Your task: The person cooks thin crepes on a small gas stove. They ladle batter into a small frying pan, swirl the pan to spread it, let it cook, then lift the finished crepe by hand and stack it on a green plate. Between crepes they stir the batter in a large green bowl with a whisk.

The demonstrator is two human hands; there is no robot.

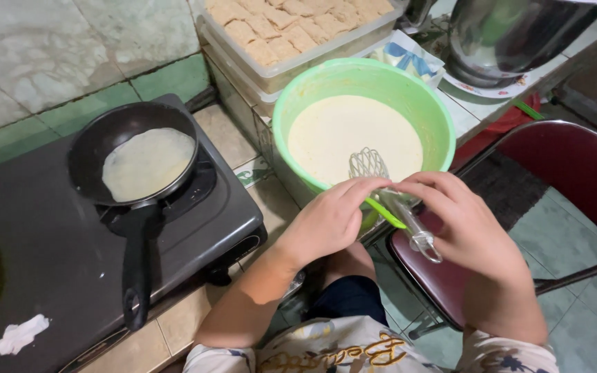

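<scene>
1. The whisk (381, 181) is a metal balloon type with thin wire loops and a shiny steel handle that ends in a hanging loop; its head dips into pale, smooth batter (343, 135), and the handle slants out over the near rim.
2. The batter fills a light green plastic bowl (423, 97), which rests on the dark red seat of a chair (575, 173); the bowl sits just beside a stack of clear tubs (271, 72) holding tan squares.
3. The left hand (329, 221) reaches in from below, knuckles up, fingers curled over the bowl's near rim and closed on it, touching the whisk handle.
4. The right hand (461, 221) comes from the right, palm down; its fingers are clenched round the whisk handle, whose loop pokes out beneath them.
5. To the left, a small black frying pan (133, 155) with a thin pale crepe (148, 162) sits on a dark stove (57, 255); a crumpled white tissue (15, 335) lies near its front edge.
</scene>
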